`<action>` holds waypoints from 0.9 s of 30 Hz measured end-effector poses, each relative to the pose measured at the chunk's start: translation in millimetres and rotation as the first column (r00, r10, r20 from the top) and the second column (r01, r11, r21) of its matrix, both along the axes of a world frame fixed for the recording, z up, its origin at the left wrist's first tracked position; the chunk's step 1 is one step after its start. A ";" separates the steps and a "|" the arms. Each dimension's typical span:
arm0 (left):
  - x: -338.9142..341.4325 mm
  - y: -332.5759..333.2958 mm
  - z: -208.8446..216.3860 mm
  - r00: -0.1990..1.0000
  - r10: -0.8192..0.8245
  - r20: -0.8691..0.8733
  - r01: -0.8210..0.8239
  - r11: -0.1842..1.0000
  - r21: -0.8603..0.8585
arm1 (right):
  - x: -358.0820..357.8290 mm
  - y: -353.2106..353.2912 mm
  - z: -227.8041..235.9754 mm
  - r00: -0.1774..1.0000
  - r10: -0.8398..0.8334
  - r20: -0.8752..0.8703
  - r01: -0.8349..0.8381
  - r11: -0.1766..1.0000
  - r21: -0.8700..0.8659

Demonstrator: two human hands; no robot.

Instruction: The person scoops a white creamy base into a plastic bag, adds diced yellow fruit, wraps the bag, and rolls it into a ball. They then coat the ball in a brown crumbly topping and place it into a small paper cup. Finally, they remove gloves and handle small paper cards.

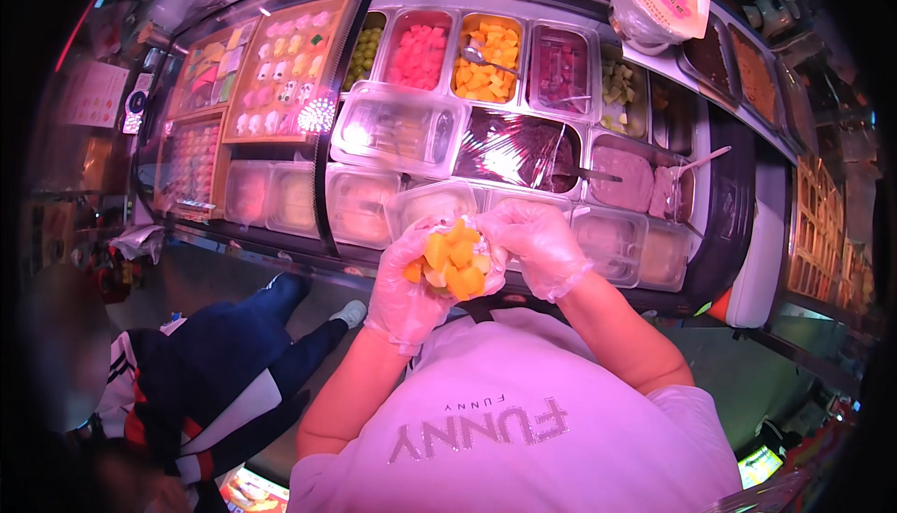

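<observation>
Thin clear gloves cover both my hands, held together in front of my chest over the counter's near edge. In my left hand, curled round from the left and below, sits a heap of orange mango cubes. A whitish edge shows along the heap's right side; what lies under the fruit is hidden. My right hand closes its fingers on that edge. Just beyond them stand a lidded clear tub and a film-covered tray of dark filling.
Behind are a mango tray with a spoon, a pink cube tray and a dark red fruit tray. Utensils rest in the purple paste tray. A glass case holds small sweets. Someone in dark trousers is at left.
</observation>
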State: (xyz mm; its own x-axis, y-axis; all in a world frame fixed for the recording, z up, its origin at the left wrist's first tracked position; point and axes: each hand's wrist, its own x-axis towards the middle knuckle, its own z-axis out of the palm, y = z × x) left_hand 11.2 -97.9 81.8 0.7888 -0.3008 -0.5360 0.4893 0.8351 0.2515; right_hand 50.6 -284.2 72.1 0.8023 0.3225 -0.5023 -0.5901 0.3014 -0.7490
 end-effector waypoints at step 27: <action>-24.0 -0.7 3.3 0.997 0.052 0.062 -0.045 0.993 -0.109 | -27.9 15.3 -10.5 0.924 -0.229 0.308 0.245 0.969 -0.016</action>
State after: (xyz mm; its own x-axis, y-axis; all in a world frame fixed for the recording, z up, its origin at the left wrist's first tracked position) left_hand -12.8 -98.6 85.1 0.8358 -0.3142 -0.4503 0.4330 0.8814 0.1888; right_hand 22.7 -269.0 61.6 0.9682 0.0842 -0.2356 -0.2500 0.3597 -0.8989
